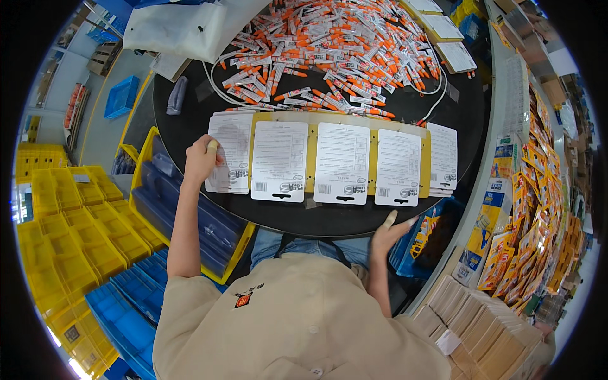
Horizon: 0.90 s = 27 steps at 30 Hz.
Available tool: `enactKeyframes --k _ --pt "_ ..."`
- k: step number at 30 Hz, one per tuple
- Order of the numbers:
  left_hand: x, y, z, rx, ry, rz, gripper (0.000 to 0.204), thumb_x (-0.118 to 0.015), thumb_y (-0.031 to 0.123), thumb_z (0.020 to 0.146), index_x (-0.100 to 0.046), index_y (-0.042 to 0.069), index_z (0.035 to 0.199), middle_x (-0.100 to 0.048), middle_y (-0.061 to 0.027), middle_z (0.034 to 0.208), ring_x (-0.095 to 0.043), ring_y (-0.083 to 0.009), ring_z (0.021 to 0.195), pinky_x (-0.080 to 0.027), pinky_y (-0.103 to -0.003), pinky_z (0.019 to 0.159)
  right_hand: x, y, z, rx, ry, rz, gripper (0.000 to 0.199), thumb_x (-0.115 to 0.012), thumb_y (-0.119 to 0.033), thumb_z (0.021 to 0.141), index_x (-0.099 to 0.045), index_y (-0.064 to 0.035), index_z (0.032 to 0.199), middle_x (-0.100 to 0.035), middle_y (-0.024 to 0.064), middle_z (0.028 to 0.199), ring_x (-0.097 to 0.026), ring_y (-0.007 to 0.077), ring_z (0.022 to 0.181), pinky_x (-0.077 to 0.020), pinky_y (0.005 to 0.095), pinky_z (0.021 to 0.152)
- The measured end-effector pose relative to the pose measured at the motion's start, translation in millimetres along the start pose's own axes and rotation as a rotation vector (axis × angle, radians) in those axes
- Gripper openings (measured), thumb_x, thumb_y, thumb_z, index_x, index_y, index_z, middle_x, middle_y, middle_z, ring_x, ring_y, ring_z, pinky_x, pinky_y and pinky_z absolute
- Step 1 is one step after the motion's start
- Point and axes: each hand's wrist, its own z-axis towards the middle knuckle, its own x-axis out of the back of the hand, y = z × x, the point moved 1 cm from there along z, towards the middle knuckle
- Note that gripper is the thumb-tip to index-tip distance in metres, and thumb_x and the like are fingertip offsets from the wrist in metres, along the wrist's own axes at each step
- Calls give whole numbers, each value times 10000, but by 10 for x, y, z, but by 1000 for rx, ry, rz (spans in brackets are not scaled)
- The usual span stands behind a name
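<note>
My left hand (201, 159) grips the left edge of a stack of white printed cards (229, 152), its capped thumb on top and some fingers hidden. Beside that stack, three white cards with dark hanging slots, a left one (278, 161), a middle one (342, 163) and a right one (397, 166), lie in a row on a yellow holder (310, 180). Another stack of white cards (442, 158) sits at the holder's right end. My right hand (389, 234) is off the table's near edge, below the right card, fingers apart and holding nothing; one fingertip wears a pale cover.
Orange-and-white tubes (329, 57) are heaped on the round black table (183, 136), with a white cable (437, 104) around them. Yellow bins (76, 215) and a blue crate (126, 291) stand left. Right are a blue bin (405, 256), packaged goods (525, 209) and cardboard (481, 329).
</note>
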Motion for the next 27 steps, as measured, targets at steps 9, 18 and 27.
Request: enactKeyframes --k 9,18,27 --pt "416 225 -185 -123 298 -149 219 -459 127 963 -615 -23 997 -670 -94 861 -630 -133 714 -485 -271 625 259 -1134 390 935 -512 -85 423 -532 -49 868 -609 -180 1263 -479 118 1412 -359 313 1369 -119 550 1153" --pt "206 1719 -992 -325 -34 -475 128 -466 115 956 -544 24 1000 -645 -74 868 -651 -156 791 -514 -279 648 -568 -1881 -466 1408 -675 -8 379 -609 -124 802 -665 -171 1174 -474 39 1413 -377 302 1350 -232 519 1134" --pt "-1622 2744 -1146 -808 -579 -306 233 -602 9 821 -533 33 1042 -646 -134 894 -654 -296 810 -516 -369 689 436 -954 2527 77 93 797 384 -626 -271 893 -557 32 1117 -625 157 1026 -632 256 870 -550 402 709"
